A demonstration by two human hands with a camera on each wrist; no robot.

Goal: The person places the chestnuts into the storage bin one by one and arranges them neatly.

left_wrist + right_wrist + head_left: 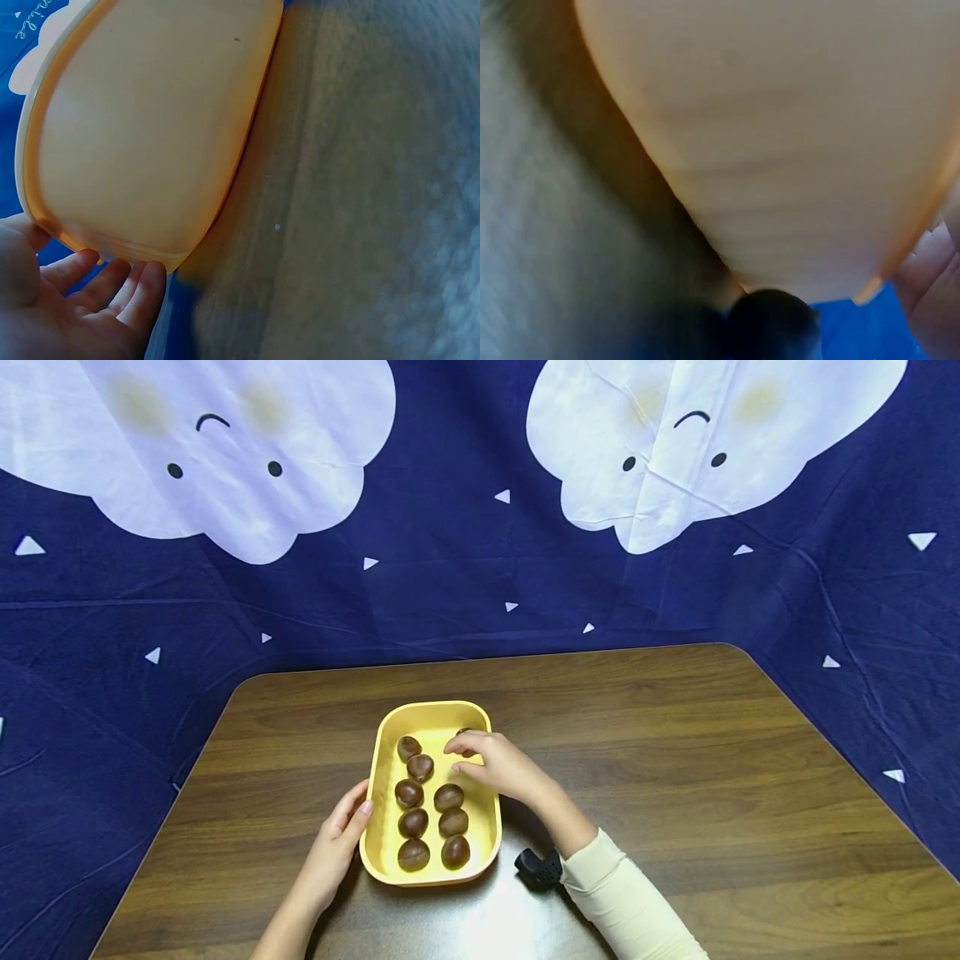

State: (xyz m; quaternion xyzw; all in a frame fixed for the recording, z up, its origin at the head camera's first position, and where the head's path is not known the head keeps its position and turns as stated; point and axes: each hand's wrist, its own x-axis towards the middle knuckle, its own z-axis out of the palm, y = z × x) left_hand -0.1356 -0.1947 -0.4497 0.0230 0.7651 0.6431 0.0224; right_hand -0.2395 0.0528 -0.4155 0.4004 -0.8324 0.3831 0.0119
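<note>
A yellow rectangular tray (431, 875) with rounded corners holds several glossy brown chestnuts (413, 855), set in two rough columns. My left hand (337, 839) grips the tray's left side, thumb at the rim. In the left wrist view, the left hand's fingers (142, 300) rest against the outer wall. Over the tray's far right part, my right hand (498, 764) reaches in across the rim, thumb and fingers apart. Behind those fingers one chestnut (463, 730) is mostly hidden. The right wrist view shows mainly the tray's outer side (780, 150), with part of the right hand (934, 300) at the edge.
The tray is on a brown wood-grain table (637, 735). A black device (538, 868) sits at the right sleeve's cuff. Behind the table hangs a dark blue cloth (450, 568) with white clouds. A dark rounded shape (772, 326) appears low in the right wrist view.
</note>
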